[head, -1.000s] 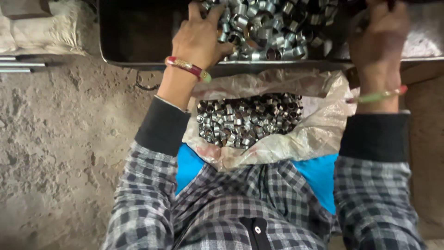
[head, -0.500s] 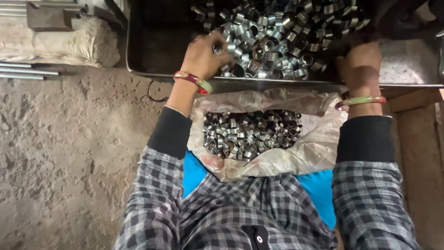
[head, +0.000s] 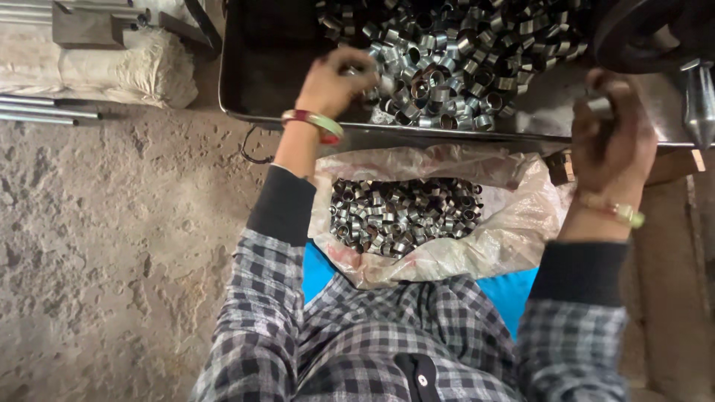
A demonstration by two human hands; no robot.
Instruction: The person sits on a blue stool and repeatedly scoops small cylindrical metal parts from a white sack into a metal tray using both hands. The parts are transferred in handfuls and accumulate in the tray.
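Since the earlier frame, the right hand [head: 612, 134] has lifted away from the heap of parts and now sits at the right end of the tray, while the left hand [head: 335, 80] remains at the heap's near-left edge. That left hand is curled, its fingertips [head: 366, 61] pressed among the small, shiny, cylindrical metal rings [head: 447, 59]; whether it grips one cannot be determined. A red and pale green bangle [head: 314, 123] circles its wrist. The right hand is closed, thumb and fingers clamped on a single short metal ring [head: 598, 104], held above the tray's front rim; a thin pale wrist band [head: 612, 210] sits below it. Both hands are well apart, one at each side of the heap. The loose rings fill the upper middle of a dark, shallow, rectangular metal tray [head: 253, 82]. Directly below the tray's front edge, between the forearms, a crumpled translucent plastic bag [head: 514, 238] lies open on the person's lap and holds a second pile of identical metal rings [head: 402, 216]. Both arms wear grey-checked sleeves [head: 261, 320] with dark cuffs. A blue surface [head: 320, 272] shows beneath the bag. At the upper right, a dark round machine part [head: 648, 30] overhangs the tray. Rough concrete floor [head: 112, 260] lies to the left, with a white woven sack [head: 126, 71] and thin metal rods [head: 45, 110] near the top-left corner.
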